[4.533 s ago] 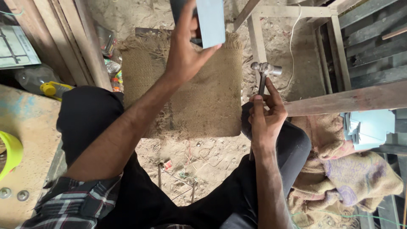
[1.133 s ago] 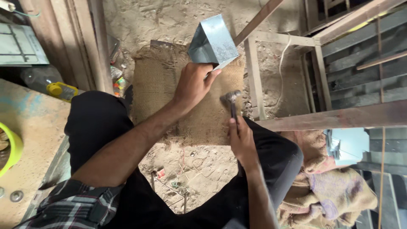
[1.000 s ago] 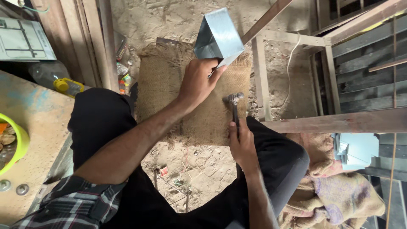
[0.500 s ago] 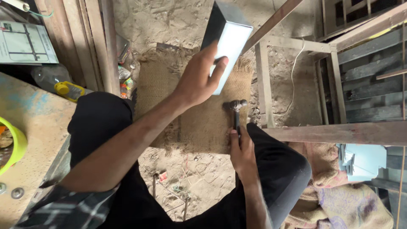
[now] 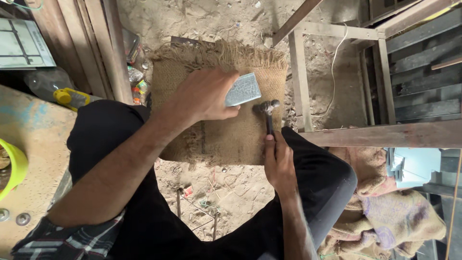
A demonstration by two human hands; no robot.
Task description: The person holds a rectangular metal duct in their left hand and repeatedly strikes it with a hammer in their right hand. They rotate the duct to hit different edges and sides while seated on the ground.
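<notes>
The shiny grey metal piece [image 5: 243,89] lies on the rough brown sack mat [image 5: 226,130] on the sandy floor [image 5: 216,19], near the middle of the view. The left hand [image 5: 204,96] presses down on it, fingers closed over its edge. At 3 o'clock from it, the right hand [image 5: 279,161] is wrapped tight around a small hammer [image 5: 267,113], its head just beside the metal. Rusty metal frames [image 5: 337,82] stand at 2 o'clock, and a yellow bowl [image 5: 14,168] sits on the counter [image 5: 33,139] at 9 o'clock.
</notes>
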